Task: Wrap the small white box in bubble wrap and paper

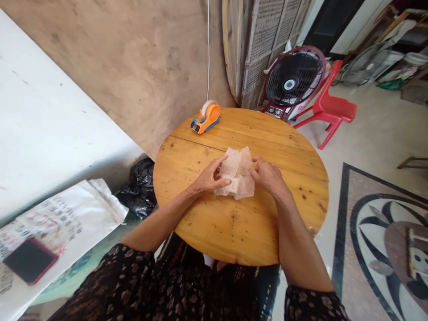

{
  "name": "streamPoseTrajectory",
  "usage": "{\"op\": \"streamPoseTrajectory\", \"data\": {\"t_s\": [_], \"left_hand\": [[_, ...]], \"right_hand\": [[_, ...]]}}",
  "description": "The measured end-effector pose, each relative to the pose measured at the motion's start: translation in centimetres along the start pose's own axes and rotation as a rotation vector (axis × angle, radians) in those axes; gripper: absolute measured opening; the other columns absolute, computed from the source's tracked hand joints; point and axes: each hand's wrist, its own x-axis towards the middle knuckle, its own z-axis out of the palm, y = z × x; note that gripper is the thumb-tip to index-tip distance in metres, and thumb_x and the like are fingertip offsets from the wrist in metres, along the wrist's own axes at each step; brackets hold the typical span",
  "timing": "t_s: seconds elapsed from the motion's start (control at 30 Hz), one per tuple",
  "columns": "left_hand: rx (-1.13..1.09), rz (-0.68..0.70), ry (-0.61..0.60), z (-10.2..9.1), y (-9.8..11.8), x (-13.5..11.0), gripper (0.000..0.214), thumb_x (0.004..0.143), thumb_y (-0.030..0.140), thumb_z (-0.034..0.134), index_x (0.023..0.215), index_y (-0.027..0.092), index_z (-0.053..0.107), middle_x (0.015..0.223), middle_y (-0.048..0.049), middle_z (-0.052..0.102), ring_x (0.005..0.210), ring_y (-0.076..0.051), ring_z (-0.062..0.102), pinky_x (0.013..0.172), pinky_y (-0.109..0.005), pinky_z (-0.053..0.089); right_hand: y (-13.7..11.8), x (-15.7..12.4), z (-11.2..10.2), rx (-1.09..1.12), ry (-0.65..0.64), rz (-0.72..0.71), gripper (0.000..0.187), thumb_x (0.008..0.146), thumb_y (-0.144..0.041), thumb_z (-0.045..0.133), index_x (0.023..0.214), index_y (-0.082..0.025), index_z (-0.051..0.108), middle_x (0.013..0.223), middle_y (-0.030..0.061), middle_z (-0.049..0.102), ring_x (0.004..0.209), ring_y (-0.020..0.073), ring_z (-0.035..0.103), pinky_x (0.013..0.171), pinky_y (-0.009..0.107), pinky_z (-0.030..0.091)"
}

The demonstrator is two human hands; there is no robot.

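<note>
A crumpled piece of translucent bubble wrap (245, 167) lies spread on the round wooden table (230, 232). A small pale block or box (233, 184) with faint reddish marks sits at the wrap's near side, and I cannot tell whether a layer covers it. My left hand (212, 176) rests at the wrap's left edge, its thumb and fingers apart, the thumb reaching beside the box. At the opposite edge, my right hand (265, 174) has curled fingers, with thumb and forefinger on the wrap's margin.
An orange and blue tape dispenser (209, 117) stands at the table's far left edge. Beyond are a fan (294, 82) and a red plastic chair (334, 104). On my left lie a black plastic bag (138, 187), a white printed sack (80, 218) and a phone (30, 261).
</note>
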Motion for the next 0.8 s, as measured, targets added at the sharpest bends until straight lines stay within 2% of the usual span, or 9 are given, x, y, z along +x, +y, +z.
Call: {"op": "streamPoseTrajectory", "data": {"t_s": [0.1, 0.2, 0.3, 0.4, 0.53, 0.6, 0.7, 0.8], "left_hand": [[0.174, 0.055, -0.059, -0.3, 0.6, -0.1, 0.102, 0.071, 0.060, 0.078, 0.153, 0.015, 0.036, 0.157, -0.0220, 0.034, 0.144, -0.040, 0.037, 0.119, -0.057, 0.032], [0.277, 0.119, -0.083, -0.5, 0.2, -0.2, 0.098, 0.072, 0.051, 0.077, 0.154, 0.018, 0.034, 0.162, -0.0201, 0.026, 0.151, -0.041, 0.023, 0.124, -0.060, 0.020], [0.213, 0.156, -0.059, -0.8, -0.9, -0.1, 0.088, 0.075, 0.040, 0.068, 0.154, 0.021, 0.034, 0.164, -0.0166, 0.024, 0.151, -0.040, 0.024, 0.122, -0.058, 0.027], [0.125, 0.135, 0.007, -1.1, -1.8, 0.2, 0.079, 0.073, 0.029, 0.062, 0.149, 0.020, 0.041, 0.158, -0.0157, 0.035, 0.145, -0.036, 0.038, 0.115, -0.053, 0.039], [0.187, 0.038, 0.098, -1.4, -1.7, 0.4, 0.069, 0.068, 0.020, 0.058, 0.136, 0.017, 0.055, 0.148, -0.0156, 0.049, 0.133, -0.031, 0.051, 0.106, -0.046, 0.049], [0.204, -0.026, 0.149, -1.4, -1.3, 0.4, 0.063, 0.068, 0.020, 0.058, 0.131, 0.014, 0.059, 0.138, -0.0160, 0.056, 0.120, -0.028, 0.059, 0.100, -0.042, 0.052], [0.186, -0.122, 0.239, -1.4, -0.8, 0.4, 0.047, 0.072, 0.023, 0.056, 0.116, 0.012, 0.065, 0.114, -0.0115, 0.068, 0.100, -0.021, 0.065, 0.091, -0.034, 0.053], [0.153, -0.173, 0.288, -1.4, -0.5, 0.4, 0.027, 0.078, 0.029, 0.056, 0.096, 0.013, 0.069, 0.089, -0.0041, 0.069, 0.080, -0.015, 0.062, 0.073, -0.026, 0.050]], "right_hand": [[0.4, 0.2, 0.4, -0.078, 0.014, -0.012, 0.040, 0.080, -0.018, 0.052, 0.120, -0.019, 0.061, 0.083, 0.0070, 0.075, 0.072, 0.0232, 0.065, 0.060, 0.031, 0.035], [0.7, 0.4, 0.3, -0.165, -0.048, 0.028, 0.040, 0.081, -0.020, 0.051, 0.120, -0.017, 0.060, 0.089, 0.0104, 0.075, 0.079, 0.0261, 0.068, 0.062, 0.032, 0.039], [0.7, 0.5, 0.0, -0.201, -0.134, 0.069, 0.048, 0.083, -0.020, 0.049, 0.131, -0.015, 0.054, 0.100, 0.0126, 0.075, 0.092, 0.0296, 0.069, 0.069, 0.032, 0.043], [0.6, 0.5, -0.3, -0.214, -0.181, 0.090, 0.053, 0.084, -0.019, 0.048, 0.137, -0.014, 0.050, 0.106, 0.0144, 0.074, 0.099, 0.0309, 0.069, 0.074, 0.034, 0.044], [0.3, 0.6, -0.5, -0.189, -0.208, 0.115, 0.052, 0.086, -0.023, 0.051, 0.137, -0.015, 0.053, 0.108, 0.0145, 0.074, 0.102, 0.0308, 0.068, 0.075, 0.033, 0.044], [0.1, 0.5, -0.5, -0.167, -0.202, 0.135, 0.052, 0.087, -0.026, 0.052, 0.138, -0.016, 0.053, 0.107, 0.0135, 0.074, 0.101, 0.0300, 0.068, 0.074, 0.033, 0.043], [0.2, 0.6, -0.4, -0.165, -0.164, 0.130, 0.046, 0.087, -0.029, 0.052, 0.130, -0.015, 0.058, 0.104, 0.0135, 0.074, 0.092, 0.0271, 0.068, 0.069, 0.031, 0.041], [0.4, 0.7, -0.4, -0.098, -0.126, 0.102, 0.032, 0.086, -0.029, 0.052, 0.112, -0.017, 0.066, 0.094, 0.0102, 0.073, 0.080, 0.0220, 0.064, 0.064, 0.028, 0.036]]}}
